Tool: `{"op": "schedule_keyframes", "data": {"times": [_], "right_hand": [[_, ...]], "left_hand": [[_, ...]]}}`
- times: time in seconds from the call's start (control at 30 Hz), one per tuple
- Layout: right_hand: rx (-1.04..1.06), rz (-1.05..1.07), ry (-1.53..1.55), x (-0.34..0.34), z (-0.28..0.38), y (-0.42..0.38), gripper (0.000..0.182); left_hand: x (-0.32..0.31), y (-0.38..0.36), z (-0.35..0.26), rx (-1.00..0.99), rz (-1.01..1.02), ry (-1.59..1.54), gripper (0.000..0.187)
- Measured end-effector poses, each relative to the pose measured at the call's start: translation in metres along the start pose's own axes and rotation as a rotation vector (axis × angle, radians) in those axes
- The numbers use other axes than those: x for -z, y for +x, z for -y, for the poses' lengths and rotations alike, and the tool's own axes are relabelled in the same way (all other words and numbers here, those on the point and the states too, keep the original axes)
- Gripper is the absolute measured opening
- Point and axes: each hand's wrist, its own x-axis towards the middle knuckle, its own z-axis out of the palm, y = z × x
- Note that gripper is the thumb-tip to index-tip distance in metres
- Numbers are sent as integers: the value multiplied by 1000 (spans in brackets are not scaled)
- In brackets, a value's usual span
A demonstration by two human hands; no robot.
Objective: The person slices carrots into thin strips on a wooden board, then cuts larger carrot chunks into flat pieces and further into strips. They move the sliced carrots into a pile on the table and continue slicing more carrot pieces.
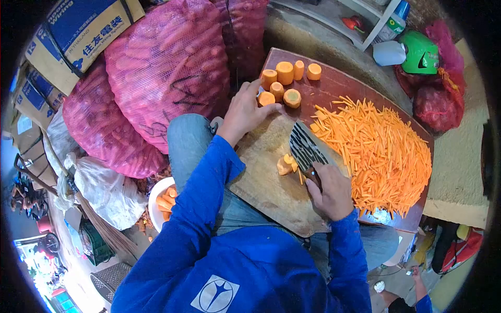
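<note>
My left hand (244,110) is at the far left corner of the wooden cutting board (261,172), thumb and fingers apart beside a thick carrot chunk (266,98). More peeled carrot chunks (285,73) stand on the red tabletop (334,83) just beyond it. My right hand (332,192) grips the handle of a knife (305,146) with a broad, dark-and-light striped blade. The blade's edge rests over the board, next to a small carrot end (284,166) and a few cut bits. To the right of the knife lies a large heap of carrot sticks (376,156).
Pink mesh sacks (167,68) full of carrots stand at the left, near cardboard boxes (88,36). A white tub (155,206) of carrots sits by my left leg. A green container (420,52) and a red net bag (441,107) are at the right. Another person's hand (416,272) shows lower right.
</note>
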Motion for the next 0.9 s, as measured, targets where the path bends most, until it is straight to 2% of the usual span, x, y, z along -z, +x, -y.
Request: {"op": "schedule_keyframes", "data": {"times": [0.17,0.23,0.27,0.33,0.37,0.43,0.47,0.53,0.63,0.73,0.8,0.9], "right_hand": [[17,11,9,1,-2,-1,46],[22,21,13,2,-2,0,47],[16,44,-5,3,-2,-1,49],[10,74,-33,7,-1,-2,51],[-5,99,-73,10,3,-3,53],[-17,130,-109,14,9,-2,55],[-40,158,-135,16,13,-2,54],[-67,188,-163,13,15,-3,53],[-48,111,-139,12,16,-5,51],[-170,61,-61,28,24,-3,46],[-139,-2,215,39,27,-3,44],[-170,28,351,46,49,-4,44]], "left_hand": [[6,-9,0,-124,-12,26,78],[15,-19,-11,-100,-10,105,61],[21,-27,-17,-98,-11,101,61],[29,-49,-29,-200,1,47,43],[29,-64,-35,-194,-2,42,43],[27,-96,-45,-416,153,-75,29],[22,-110,-50,-411,153,-75,29],[7,-129,-55,-414,29,-223,29],[-2,-133,-56,-422,5,-217,33],[-5,-133,-44,-456,29,-195,37],[-6,-132,-39,-483,14,-196,39],[-7,-132,-38,-504,10,-193,41]]}}
